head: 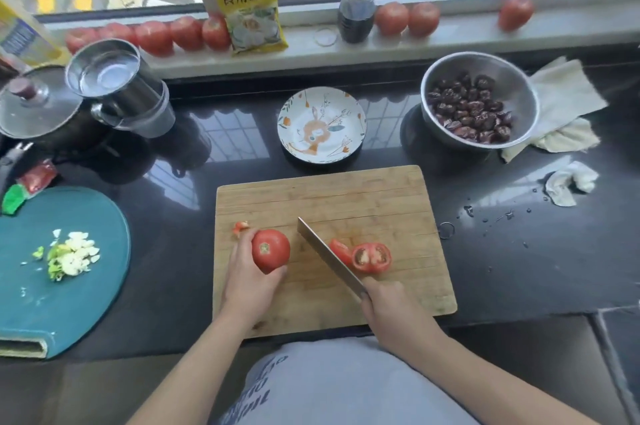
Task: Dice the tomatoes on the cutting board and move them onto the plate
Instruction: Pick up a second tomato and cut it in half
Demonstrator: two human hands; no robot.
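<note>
A wooden cutting board (346, 196) lies on the dark counter in front of me. My left hand (247, 280) grips a whole red tomato (270, 249) at the board's left side. My right hand (389, 305) holds a knife (327, 256) by its handle, blade pointing up and left between the whole tomato and two cut tomato pieces (367, 256) on its right. A small tomato scrap (240, 227) lies near my left fingertips. The patterned plate (322, 124) stands empty just behind the board.
A steel bowl of dark dried fruit (479, 102) and cloths (561, 105) sit at the right. A teal board with chopped greens (65, 258) lies at left, pots (114, 78) behind it. Several tomatoes (152, 36), a yellow packet (251, 3) and a spray bottle (356, 5) line the windowsill.
</note>
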